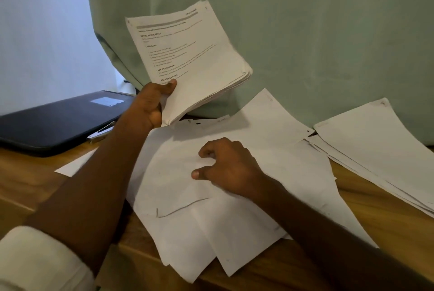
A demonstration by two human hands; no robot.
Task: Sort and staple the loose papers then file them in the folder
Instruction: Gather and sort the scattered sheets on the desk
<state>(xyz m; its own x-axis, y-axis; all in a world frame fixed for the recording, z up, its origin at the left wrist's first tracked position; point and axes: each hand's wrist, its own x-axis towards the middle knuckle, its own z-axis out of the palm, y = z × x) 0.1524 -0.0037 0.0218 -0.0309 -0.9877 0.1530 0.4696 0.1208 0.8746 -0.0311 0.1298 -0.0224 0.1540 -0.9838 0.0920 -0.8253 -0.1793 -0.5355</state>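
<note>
The left hand (150,105) holds a thick stack of papers (190,56) up in the air. Its grip is closed on the stack's bottom left corner, with the thumb (170,86) pressed flat on the top page and the other fingers curled behind. The stack stands nearly upright and leans a little to the right, so its long side runs up and down. The printed side faces the camera, and the lines of black words slope up to the right. The sheets are thin and white, and their lower right edges fan apart a bit (you can see many layers there).

The right hand (225,166) is low over the loose papers (234,196) on the worktop (375,215). Its fingers are curled and its thumb and first finger sit close together on a sheet, but I cannot tell if they really pinch it. These loose sheets are white, mostly blank on top, and lie crooked over each other in a messy pile. One has a bent crease near the front.

To the right lies another pile of white sheets (380,150), spread flat and slanting away.

To the left, a dark, smooth folder (58,117) lies flat. A shiny silver stapler (101,132) rests just beside it. The worktop is brown wood. A pale green cloth (305,32) hangs behind.
</note>
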